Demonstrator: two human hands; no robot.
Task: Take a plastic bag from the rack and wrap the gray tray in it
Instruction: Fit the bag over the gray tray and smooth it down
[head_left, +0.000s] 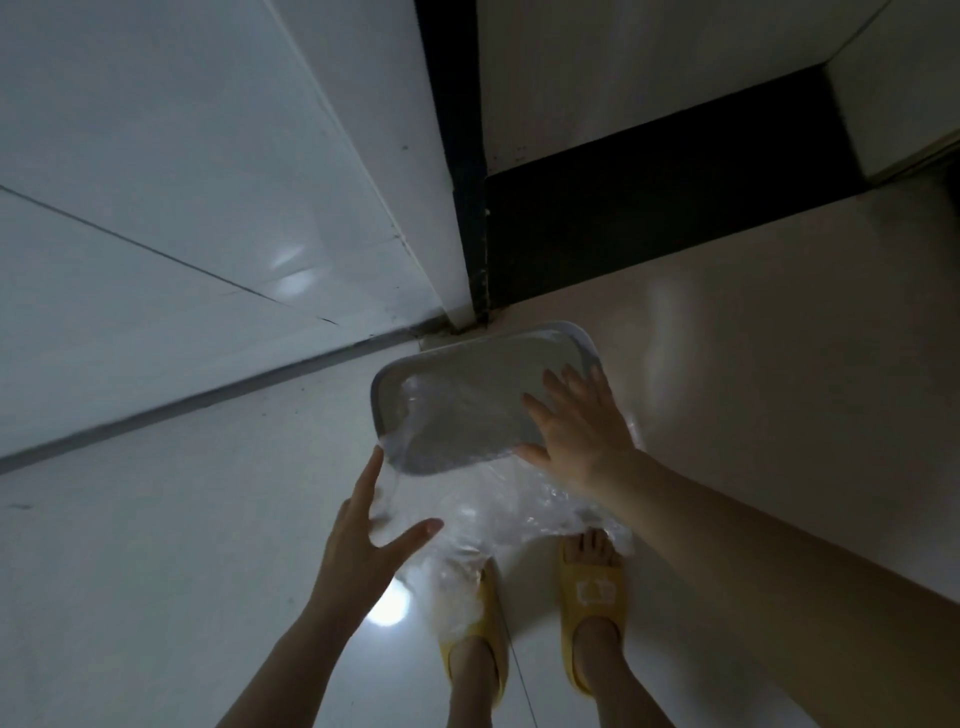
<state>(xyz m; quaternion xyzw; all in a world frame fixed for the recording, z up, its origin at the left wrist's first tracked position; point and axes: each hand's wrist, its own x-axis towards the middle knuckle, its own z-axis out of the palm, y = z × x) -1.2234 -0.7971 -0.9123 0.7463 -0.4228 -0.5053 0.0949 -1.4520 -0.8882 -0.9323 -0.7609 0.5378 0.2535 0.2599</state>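
The tray (467, 400) is hanging in the air above the pale floor (156, 545), near the dark wall corner (470, 218), tilted with its far end higher. The clear bag (498, 525) is covering the tray's near part and trailing down from its near edge in a crumpled bunch toward the feet. The right hand (576, 431) is lying flat on the tray's right side, fingers spread, thumb at the near edge, pressing rather than clasping. The left hand (363, 525) is reaching at the tray's near left corner, fingers open and touching the bag film, not closed on anything. Below the tray, two yellow slippers (592, 597) are standing on the floor, the left one partly behind the bag.
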